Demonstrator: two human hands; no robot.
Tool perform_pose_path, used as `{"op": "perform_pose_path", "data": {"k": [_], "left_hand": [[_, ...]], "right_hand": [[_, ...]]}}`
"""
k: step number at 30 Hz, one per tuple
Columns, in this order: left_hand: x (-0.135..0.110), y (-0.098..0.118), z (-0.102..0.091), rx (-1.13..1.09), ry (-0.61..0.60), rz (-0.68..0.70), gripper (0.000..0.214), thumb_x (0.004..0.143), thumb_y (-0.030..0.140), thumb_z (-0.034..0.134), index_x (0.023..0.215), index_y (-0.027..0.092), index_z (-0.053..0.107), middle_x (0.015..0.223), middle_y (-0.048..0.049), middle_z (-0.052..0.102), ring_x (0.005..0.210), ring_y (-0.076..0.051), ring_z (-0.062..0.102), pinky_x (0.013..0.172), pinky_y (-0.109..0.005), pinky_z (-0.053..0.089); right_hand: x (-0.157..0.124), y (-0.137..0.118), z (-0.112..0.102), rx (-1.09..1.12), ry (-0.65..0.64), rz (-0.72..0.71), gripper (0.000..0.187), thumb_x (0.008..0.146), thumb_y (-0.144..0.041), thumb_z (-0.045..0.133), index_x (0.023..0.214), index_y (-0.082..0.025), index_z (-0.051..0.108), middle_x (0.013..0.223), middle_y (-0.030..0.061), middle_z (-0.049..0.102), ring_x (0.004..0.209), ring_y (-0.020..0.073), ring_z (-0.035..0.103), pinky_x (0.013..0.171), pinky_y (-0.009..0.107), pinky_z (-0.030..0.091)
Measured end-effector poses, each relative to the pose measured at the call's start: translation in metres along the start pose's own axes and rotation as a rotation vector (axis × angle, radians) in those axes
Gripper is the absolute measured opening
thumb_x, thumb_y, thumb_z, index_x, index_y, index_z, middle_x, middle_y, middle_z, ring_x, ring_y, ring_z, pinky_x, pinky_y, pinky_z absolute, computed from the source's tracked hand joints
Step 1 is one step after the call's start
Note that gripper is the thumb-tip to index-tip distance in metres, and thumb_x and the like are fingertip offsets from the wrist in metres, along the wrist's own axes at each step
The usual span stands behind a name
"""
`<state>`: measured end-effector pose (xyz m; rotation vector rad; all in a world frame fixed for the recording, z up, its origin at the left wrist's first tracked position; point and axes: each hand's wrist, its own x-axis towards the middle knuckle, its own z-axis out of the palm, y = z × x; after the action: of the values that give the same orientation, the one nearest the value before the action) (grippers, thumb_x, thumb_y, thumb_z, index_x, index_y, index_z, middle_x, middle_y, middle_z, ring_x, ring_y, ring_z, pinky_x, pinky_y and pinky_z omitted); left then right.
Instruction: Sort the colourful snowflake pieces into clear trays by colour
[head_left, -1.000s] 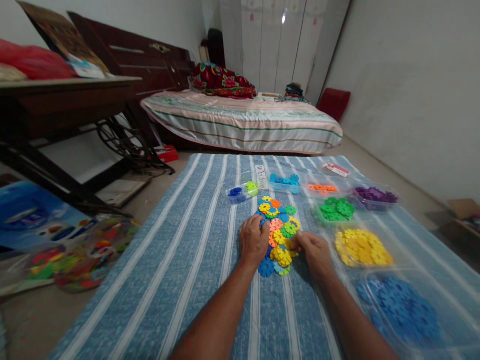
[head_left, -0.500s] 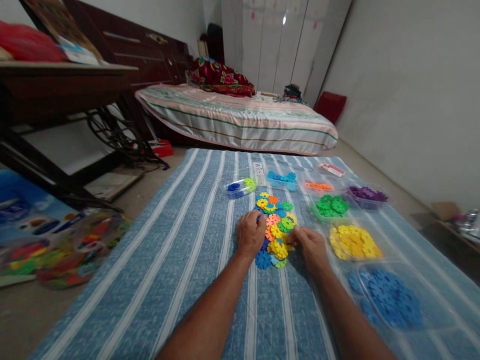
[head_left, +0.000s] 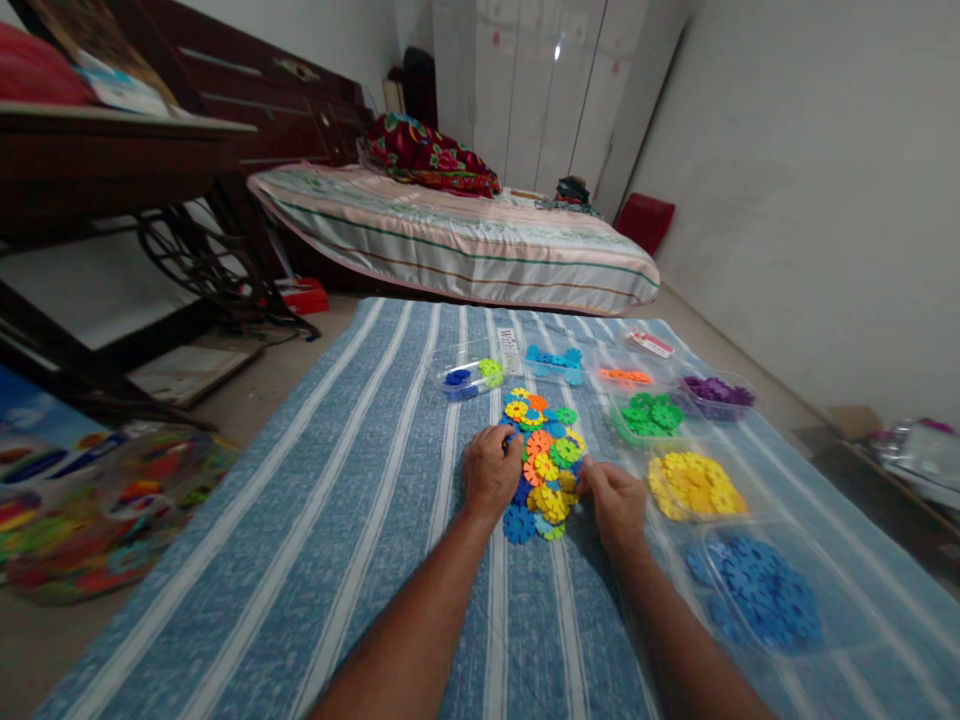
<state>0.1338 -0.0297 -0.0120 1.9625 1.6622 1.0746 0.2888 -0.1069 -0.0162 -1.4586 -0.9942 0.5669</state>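
A pile of mixed flower-shaped plastic discs [head_left: 546, 460], in yellow, orange, green and blue, lies on the striped cloth in the middle of the head view. At its left edge is my left hand [head_left: 491, 468], its fingers curled in against blue discs; whether they grip one is hidden. My right hand [head_left: 616, 500] is closed in a pinch at the right edge, thumb and fingertips together beside the yellow discs. What sits between those fingertips is too small to tell. A larger blue disc [head_left: 519, 524] shows at the near end of the pile.
Clear containers hold sorted discs: yellow [head_left: 697, 485], blue [head_left: 765, 590], green [head_left: 651, 414], purple [head_left: 716, 390], orange [head_left: 626, 377] and light blue [head_left: 555, 362]. Another box [head_left: 469, 380] holds dark blue and lime discs. A bed [head_left: 465, 250] stands beyond the cloth.
The whole view has shifted slightly, moving things left in the picture. My right fingertips sit a little farther out from the yellow discs. My left hand stays at the pile's left edge.
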Motion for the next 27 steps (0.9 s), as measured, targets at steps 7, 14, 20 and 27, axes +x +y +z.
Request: {"op": "perform_pose_path", "data": {"k": [7,14,20,27], "left_hand": [[0.001,0.0,0.0,-0.005,0.001,0.008,0.015,0.086,0.022,0.053,0.087,0.022,0.068,0.09,-0.0037,0.071,0.091,-0.019,0.064,0.087,-0.03,0.047],[0.001,-0.002,0.0,0.002,0.002,0.025,0.015,0.085,0.022,0.053,0.088,0.021,0.068,0.09,-0.004,0.071,0.091,-0.019,0.065,0.086,-0.031,0.047],[0.003,-0.004,0.001,0.002,0.014,0.022,0.015,0.084,0.024,0.054,0.088,0.022,0.068,0.093,-0.0047,0.072,0.092,-0.021,0.065,0.087,-0.033,0.048],[0.005,-0.007,0.002,-0.014,0.023,0.029,0.015,0.083,0.026,0.054,0.087,0.023,0.068,0.092,-0.004,0.072,0.091,-0.021,0.065,0.085,-0.033,0.049]], "right_hand": [[-0.004,0.008,-0.002,-0.3,0.005,-0.317,0.029,0.087,-0.042,0.058,0.069,-0.02,0.066,0.065,0.0008,0.061,0.065,0.0166,0.056,0.064,0.028,0.042],[-0.006,0.016,-0.004,-0.47,-0.061,-0.482,0.016,0.086,-0.033,0.06,0.082,-0.02,0.067,0.084,0.0058,0.067,0.085,0.021,0.06,0.079,0.035,0.047],[-0.005,0.018,-0.003,-0.534,-0.109,-0.496,0.019,0.087,-0.034,0.058,0.087,-0.02,0.071,0.096,0.0088,0.067,0.094,0.0231,0.06,0.085,0.037,0.048],[-0.005,0.018,-0.002,-0.569,-0.112,-0.509,0.019,0.088,-0.029,0.056,0.09,-0.021,0.072,0.099,0.0097,0.068,0.096,0.0235,0.06,0.086,0.038,0.049]]}}
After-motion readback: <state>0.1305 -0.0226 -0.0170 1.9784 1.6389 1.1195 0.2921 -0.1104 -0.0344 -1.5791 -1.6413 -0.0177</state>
